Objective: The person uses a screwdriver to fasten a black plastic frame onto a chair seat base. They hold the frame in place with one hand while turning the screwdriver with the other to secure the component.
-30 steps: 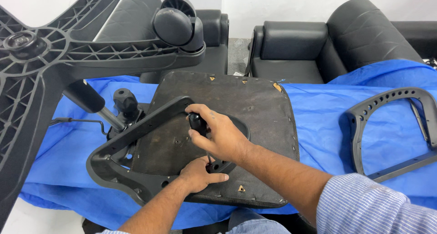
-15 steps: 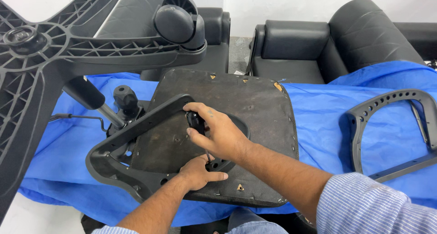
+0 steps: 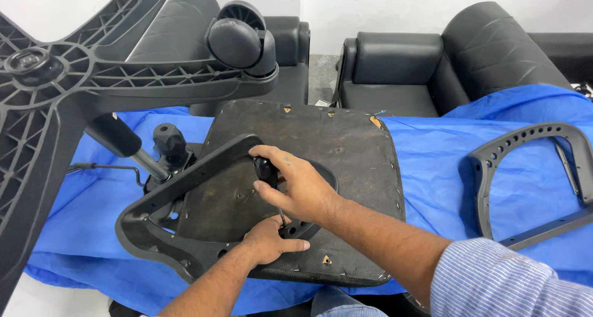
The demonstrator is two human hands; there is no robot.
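An upturned chair seat [image 3: 321, 138], dark brown underneath, lies on a blue cloth [image 3: 432, 162]. A black plastic armrest frame [image 3: 185, 181] rests across the seat's underside. My right hand [image 3: 299, 184] is closed around the black handle of a screwdriver [image 3: 267, 172], whose thin shaft points down toward the frame. My left hand [image 3: 269, 240] rests on the frame at the shaft's lower end, fingers pinched by the tip. The screw itself is hidden under my fingers.
A black star-shaped chair base [image 3: 68, 82] with a caster wheel [image 3: 238, 42] and gas cylinder [image 3: 120, 138] looms at the left. A second armrest frame [image 3: 525, 169] lies at the right on the cloth. Black sofas [image 3: 401, 64] stand behind.
Both hands have stayed on the screwdriver and the frame. The view has shifted only slightly; nothing was let go or picked up.
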